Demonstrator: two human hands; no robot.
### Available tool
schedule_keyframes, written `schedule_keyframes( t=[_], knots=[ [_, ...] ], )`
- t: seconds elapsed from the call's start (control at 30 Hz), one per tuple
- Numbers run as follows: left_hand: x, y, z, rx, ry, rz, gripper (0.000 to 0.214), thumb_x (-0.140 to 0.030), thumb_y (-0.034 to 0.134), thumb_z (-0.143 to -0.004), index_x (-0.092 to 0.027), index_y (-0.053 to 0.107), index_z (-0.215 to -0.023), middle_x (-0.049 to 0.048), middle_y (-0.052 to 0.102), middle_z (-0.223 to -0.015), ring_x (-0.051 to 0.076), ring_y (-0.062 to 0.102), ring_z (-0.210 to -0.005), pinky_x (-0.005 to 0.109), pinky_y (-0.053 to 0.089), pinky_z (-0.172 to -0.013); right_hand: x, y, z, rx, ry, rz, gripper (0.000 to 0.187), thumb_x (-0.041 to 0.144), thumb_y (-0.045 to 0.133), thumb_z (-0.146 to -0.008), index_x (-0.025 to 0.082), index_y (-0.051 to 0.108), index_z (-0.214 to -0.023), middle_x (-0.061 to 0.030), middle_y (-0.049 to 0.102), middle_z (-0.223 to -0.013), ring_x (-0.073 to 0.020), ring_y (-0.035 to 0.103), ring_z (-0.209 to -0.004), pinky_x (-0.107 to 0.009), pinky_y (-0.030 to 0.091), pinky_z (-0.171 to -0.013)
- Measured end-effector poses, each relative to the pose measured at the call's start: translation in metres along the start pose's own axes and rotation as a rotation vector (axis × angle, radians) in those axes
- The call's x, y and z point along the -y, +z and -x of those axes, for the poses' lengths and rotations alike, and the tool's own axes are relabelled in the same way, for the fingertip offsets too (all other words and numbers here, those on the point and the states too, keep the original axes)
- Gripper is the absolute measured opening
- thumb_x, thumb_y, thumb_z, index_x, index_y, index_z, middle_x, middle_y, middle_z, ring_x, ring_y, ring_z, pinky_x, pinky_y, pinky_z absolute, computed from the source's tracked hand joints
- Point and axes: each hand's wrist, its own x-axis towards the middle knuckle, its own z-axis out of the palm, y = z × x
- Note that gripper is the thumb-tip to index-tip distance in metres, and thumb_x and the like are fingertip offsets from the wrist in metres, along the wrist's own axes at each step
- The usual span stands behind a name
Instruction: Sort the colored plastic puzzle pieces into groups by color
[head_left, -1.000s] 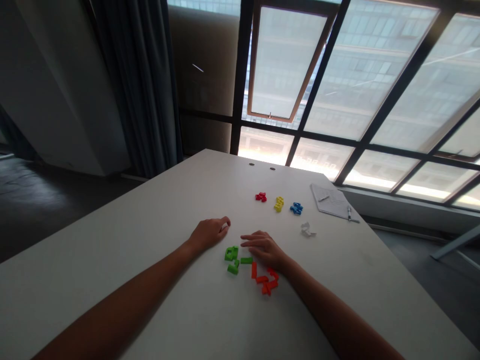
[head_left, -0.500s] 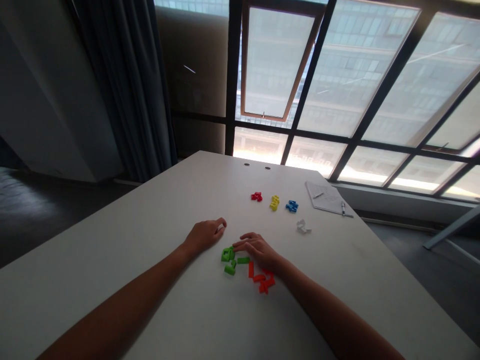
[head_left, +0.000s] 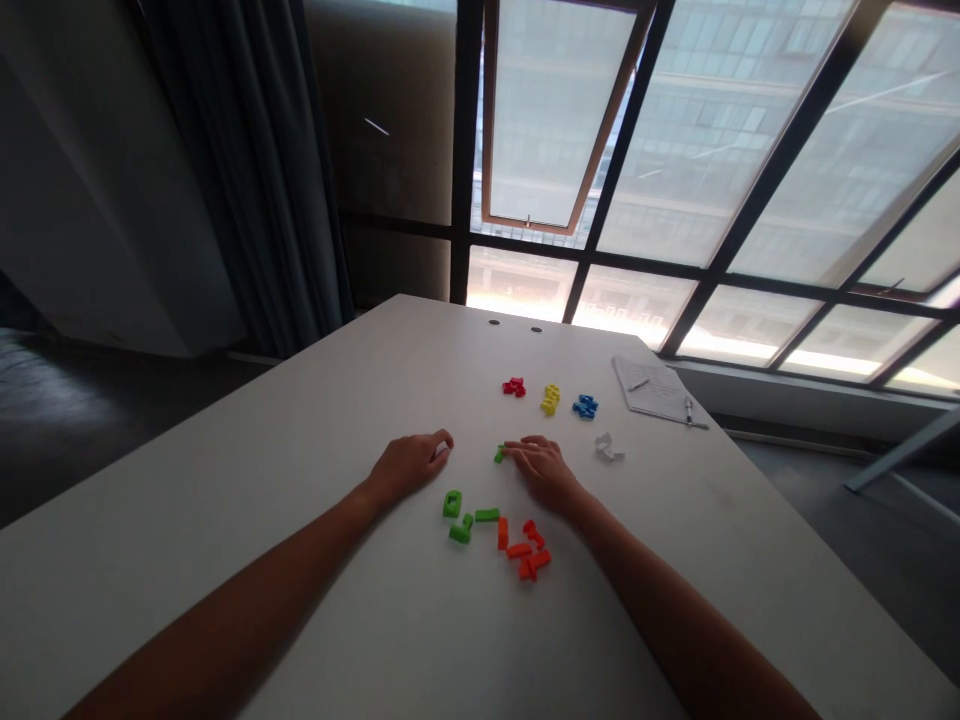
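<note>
The right hand (head_left: 543,472) is out on the white table (head_left: 225,430), fingers stretched long and flat, not clenched, and right at the tip of them sits a small green plastic piece (head_left: 499,455). Fingertips are touching it or just beside it, hard to call which, but there's no grasp on it. Over on the other side, the left hand (head_left: 409,466) rests loosely curled, with a pale speck (head_left: 441,450) at its fingertips, too small to tell whether that's a nail or a piece, so I can't say if it's holding anything.

Behind the right fingers lie the orange pieces (head_left: 519,549) and, nearer the left fingers, the green pieces (head_left: 460,517). Beyond the right fingertips, a red piece (head_left: 514,387), a yellow piece (head_left: 550,399) and a blue piece (head_left: 585,406) stand apart, with a white piece (head_left: 609,448) off to the right. Farther past them, a pen (head_left: 688,411) lies on a notepad (head_left: 652,390).
</note>
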Motion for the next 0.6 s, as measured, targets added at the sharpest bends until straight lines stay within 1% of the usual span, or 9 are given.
schedule_keyframes(
  t=[0.07,0.1,0.2,0.27,0.33,0.47,0.53,0.6],
  knots=[
    [0.001,0.001,0.0,-0.006,0.007,-0.006,0.025,-0.038,0.046,-0.098,-0.03,0.065,-0.112,0.0015,0.074,-0.09,0.019,0.067,-0.077,0.027,0.042,-0.069,-0.007,0.0,0.0,-0.019,0.028,0.117,0.049,0.046,0.026,-0.108,0.034,0.058,-0.142,0.0007,0.056,-0.148,-0.0258,0.045,-0.136,-0.046,0.031,-0.113],
    [0.001,0.001,0.0,-0.009,0.009,-0.009,0.026,-0.039,0.046,-0.098,-0.031,0.065,-0.113,0.0014,0.074,-0.09,0.019,0.067,-0.077,0.027,0.042,-0.07,-0.009,0.001,0.001,-0.016,0.038,0.165,0.048,0.046,0.03,-0.107,0.033,0.053,-0.147,-0.0006,0.052,-0.152,-0.0266,0.044,-0.137,-0.047,0.03,-0.113],
    [0.001,0.002,0.0,-0.008,0.003,-0.013,0.026,-0.039,0.046,-0.098,-0.031,0.065,-0.113,0.0015,0.074,-0.09,0.019,0.067,-0.077,0.027,0.041,-0.069,-0.012,0.004,-0.001,0.017,0.064,0.251,0.055,0.051,0.037,-0.104,0.03,0.04,-0.155,-0.0052,0.042,-0.159,-0.0296,0.039,-0.141,-0.049,0.026,-0.115],
    [0.0,0.001,-0.001,-0.007,-0.002,-0.014,0.025,-0.039,0.046,-0.098,-0.03,0.065,-0.113,0.0018,0.074,-0.09,0.019,0.066,-0.077,0.027,0.041,-0.069,-0.011,0.007,-0.005,0.029,0.085,0.27,0.061,0.055,0.037,-0.102,0.029,0.035,-0.157,-0.0075,0.04,-0.16,-0.031,0.035,-0.143,-0.051,0.024,-0.115],
    [0.0,0.001,-0.001,-0.01,-0.001,-0.016,0.025,-0.039,0.046,-0.098,-0.03,0.065,-0.112,0.002,0.074,-0.091,0.019,0.066,-0.075,0.027,0.04,-0.068,-0.009,0.009,-0.011,0.029,0.111,0.279,0.063,0.058,0.038,-0.101,0.029,0.034,-0.157,-0.0087,0.041,-0.159,-0.032,0.035,-0.143,-0.052,0.023,-0.115],
    [0.001,0.002,-0.001,-0.024,0.008,-0.023,0.026,-0.039,0.046,-0.097,-0.031,0.065,-0.112,0.0018,0.074,-0.091,0.019,0.066,-0.074,0.027,0.04,-0.067,-0.006,0.011,-0.021,-0.013,0.15,0.285,0.063,0.057,0.041,-0.101,0.029,0.034,-0.157,-0.0109,0.047,-0.153,-0.0329,0.038,-0.139,-0.051,0.027,-0.113],
    [0.002,0.002,0.0,-0.029,0.007,-0.025,0.026,-0.04,0.046,-0.097,-0.031,0.065,-0.113,0.0016,0.074,-0.091,0.02,0.066,-0.075,0.027,0.04,-0.067,-0.006,0.012,-0.02,-0.063,0.139,0.266,0.063,0.052,0.042,-0.102,0.028,0.031,-0.158,-0.0123,0.051,-0.149,-0.0318,0.042,-0.136,-0.049,0.029,-0.111],
    [0.002,0.003,0.0,-0.029,0.005,-0.023,0.026,-0.04,0.045,-0.098,-0.031,0.065,-0.113,0.0016,0.074,-0.091,0.02,0.066,-0.076,0.027,0.041,-0.066,-0.008,0.012,-0.016,-0.135,0.084,0.212,0.058,0.045,0.043,-0.103,0.026,0.035,-0.157,-0.0131,0.056,-0.144,-0.0293,0.047,-0.131,-0.047,0.031,-0.11]
  ],
)
